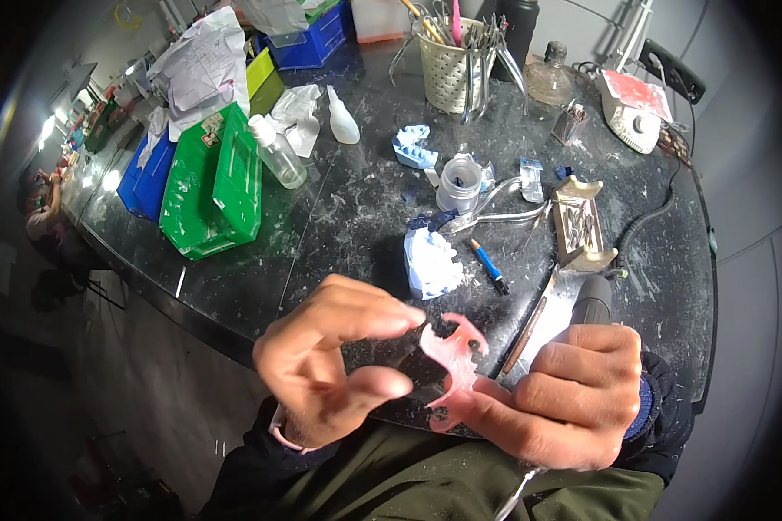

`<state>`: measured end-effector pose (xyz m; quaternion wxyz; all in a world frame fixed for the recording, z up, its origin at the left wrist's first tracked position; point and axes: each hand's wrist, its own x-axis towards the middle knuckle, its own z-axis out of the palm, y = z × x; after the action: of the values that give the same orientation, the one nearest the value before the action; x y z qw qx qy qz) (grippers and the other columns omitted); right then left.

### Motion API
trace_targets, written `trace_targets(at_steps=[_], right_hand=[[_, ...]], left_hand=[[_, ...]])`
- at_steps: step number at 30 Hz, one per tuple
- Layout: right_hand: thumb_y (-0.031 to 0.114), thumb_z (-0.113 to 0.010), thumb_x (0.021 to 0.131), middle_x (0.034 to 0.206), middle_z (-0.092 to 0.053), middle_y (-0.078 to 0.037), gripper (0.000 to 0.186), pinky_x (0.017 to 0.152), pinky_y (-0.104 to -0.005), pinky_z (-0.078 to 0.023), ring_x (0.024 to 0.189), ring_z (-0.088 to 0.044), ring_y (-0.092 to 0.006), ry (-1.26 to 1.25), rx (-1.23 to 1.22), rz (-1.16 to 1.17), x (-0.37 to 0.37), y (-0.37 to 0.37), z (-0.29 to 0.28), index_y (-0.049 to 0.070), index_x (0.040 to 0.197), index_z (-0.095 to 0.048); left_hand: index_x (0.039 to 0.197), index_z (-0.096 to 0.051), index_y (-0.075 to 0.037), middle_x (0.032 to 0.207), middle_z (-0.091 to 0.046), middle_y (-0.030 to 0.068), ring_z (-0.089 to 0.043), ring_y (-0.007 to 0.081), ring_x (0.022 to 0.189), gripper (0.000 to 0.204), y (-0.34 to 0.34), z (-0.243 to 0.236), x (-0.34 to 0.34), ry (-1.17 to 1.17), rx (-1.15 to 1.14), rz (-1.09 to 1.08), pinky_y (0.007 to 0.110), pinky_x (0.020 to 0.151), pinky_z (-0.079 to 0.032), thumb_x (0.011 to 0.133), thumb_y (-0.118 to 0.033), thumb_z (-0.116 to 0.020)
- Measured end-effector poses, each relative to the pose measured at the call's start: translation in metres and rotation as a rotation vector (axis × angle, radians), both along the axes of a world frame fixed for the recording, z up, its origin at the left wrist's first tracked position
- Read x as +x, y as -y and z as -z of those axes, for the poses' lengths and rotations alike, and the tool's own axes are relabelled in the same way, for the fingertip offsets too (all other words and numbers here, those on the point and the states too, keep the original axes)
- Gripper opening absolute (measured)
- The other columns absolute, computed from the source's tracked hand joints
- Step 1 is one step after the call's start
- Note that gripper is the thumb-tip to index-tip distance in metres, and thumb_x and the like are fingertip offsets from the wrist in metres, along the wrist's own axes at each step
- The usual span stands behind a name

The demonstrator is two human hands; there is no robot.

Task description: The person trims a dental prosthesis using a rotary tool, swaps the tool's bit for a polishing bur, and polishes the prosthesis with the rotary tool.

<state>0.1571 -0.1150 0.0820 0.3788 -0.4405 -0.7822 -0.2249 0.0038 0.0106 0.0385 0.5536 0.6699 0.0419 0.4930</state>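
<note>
My right hand (573, 399) is closed around a dark ribbed cylindrical handpiece (593, 302), whose upper end sticks out above the fist. A slim metal piece (517, 495) shows below that fist; I cannot tell whether it belongs to the handpiece. The same hand's thumb and index finger hold a pink, curved partial denture (453, 356) with hooked ends. To its left, my left hand (330, 356) is open, thumb and fingers apart, fingertips close to the denture's edge. Just beyond lies a pale blue dental cast (433, 265), with a blue pencil-like tool (490, 265) beside it.
A green bin (213, 191) and a clear spray bottle (278, 156) stand at left. Farther back are another blue cast (415, 148), a small clear jar (459, 184) and a basket of tools (447, 78). A metal bur stand (578, 226) and a white control box (632, 113) sit at right.
</note>
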Motion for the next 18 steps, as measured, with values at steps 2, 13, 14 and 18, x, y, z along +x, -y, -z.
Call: trace_targets(at_steps=[2,13,14,18], right_hand=[[0.011,-0.078,0.062,0.048,-0.028,0.011,0.025,0.039,-0.0214,-0.011,0.039,-0.024,-0.0011,0.055,0.002,0.031,0.000,0.001,0.003,0.013,0.085,-0.070],[0.013,-0.076,0.063,0.047,-0.028,0.009,0.043,0.034,-0.0195,-0.018,0.037,-0.029,-0.0007,-0.185,-0.056,0.104,0.004,-0.002,0.010,-0.001,0.102,-0.067],[0.013,-0.076,0.062,0.047,-0.029,0.009,0.042,0.034,-0.0198,-0.018,0.037,-0.031,-0.0009,-0.190,-0.072,0.111,0.003,-0.002,0.010,0.000,0.101,-0.068],[0.015,-0.075,0.060,0.048,-0.033,0.009,0.040,0.034,-0.0203,-0.020,0.038,-0.032,-0.0016,-0.087,-0.126,0.144,0.003,0.001,0.003,0.002,0.098,-0.069]], left_hand=[[0.089,-0.063,0.003,0.085,-0.067,0.0141,-0.063,0.0170,0.077,0.029,-0.002,-0.005,0.000,-0.092,-0.098,0.116,0.025,0.062,-0.047,0.073,-0.016,-0.078],[0.089,-0.065,0.004,0.076,-0.067,0.0157,-0.068,0.0215,0.072,0.012,0.004,-0.009,-0.002,-0.003,-0.072,0.113,0.031,0.066,-0.056,0.077,0.005,-0.068],[0.088,-0.066,0.003,0.076,-0.068,0.0140,-0.068,0.0209,0.072,0.014,0.006,-0.010,-0.003,-0.034,-0.046,0.077,0.032,0.067,-0.056,0.075,0.004,-0.071],[0.087,-0.068,0.001,0.077,-0.068,0.0110,-0.067,0.0204,0.067,0.017,0.005,-0.009,-0.001,-0.020,0.131,0.040,0.035,0.068,-0.057,0.071,0.005,-0.073]])
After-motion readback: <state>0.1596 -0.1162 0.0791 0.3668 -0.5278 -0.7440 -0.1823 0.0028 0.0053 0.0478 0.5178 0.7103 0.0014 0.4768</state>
